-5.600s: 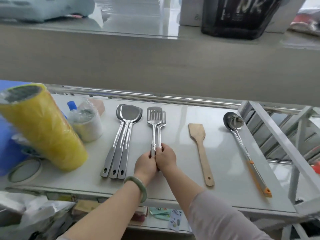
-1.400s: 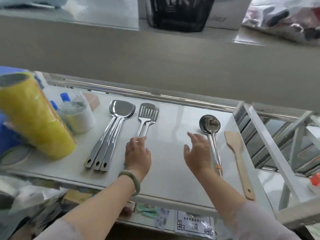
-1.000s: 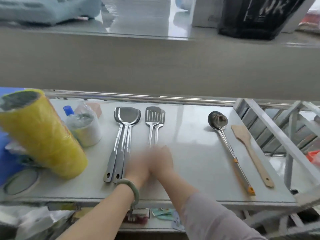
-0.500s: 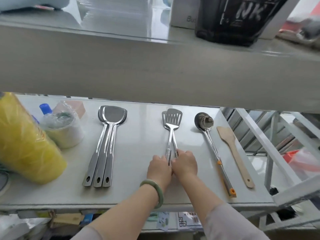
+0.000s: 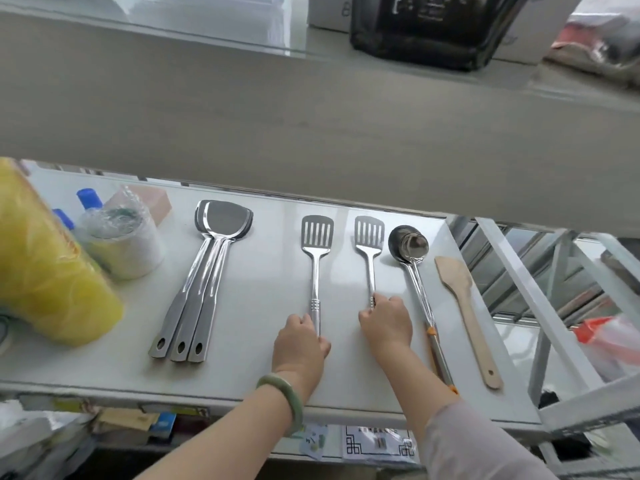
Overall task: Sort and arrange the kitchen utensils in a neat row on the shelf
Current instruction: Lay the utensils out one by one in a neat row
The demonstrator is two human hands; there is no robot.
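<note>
On the white shelf [image 5: 263, 299] lie, left to right, three stacked steel turners [image 5: 204, 271], two slotted steel spatulas, a steel ladle [image 5: 414, 261] with an orange-tipped handle, and a wooden spatula [image 5: 462, 306]. My left hand [image 5: 301, 344] is closed around the handle of the left slotted spatula [image 5: 316, 244]. The handle of the right slotted spatula [image 5: 370, 244] is held by my right hand [image 5: 388, 327]. Both spatulas lie flat and parallel, a hand's width apart.
A large yellow roll [image 5: 48, 271] and a wrapped white roll [image 5: 121, 244] with blue-capped bottles crowd the shelf's left end. An upper shelf [image 5: 311, 109] overhangs the back. White rack bars [image 5: 526, 289] stand at the right.
The two slotted spatulas were held together as a pair half a second ago; now they are drawn apart, the left one moved leftward. Earlier the ladle and wooden spatula swapped places.
</note>
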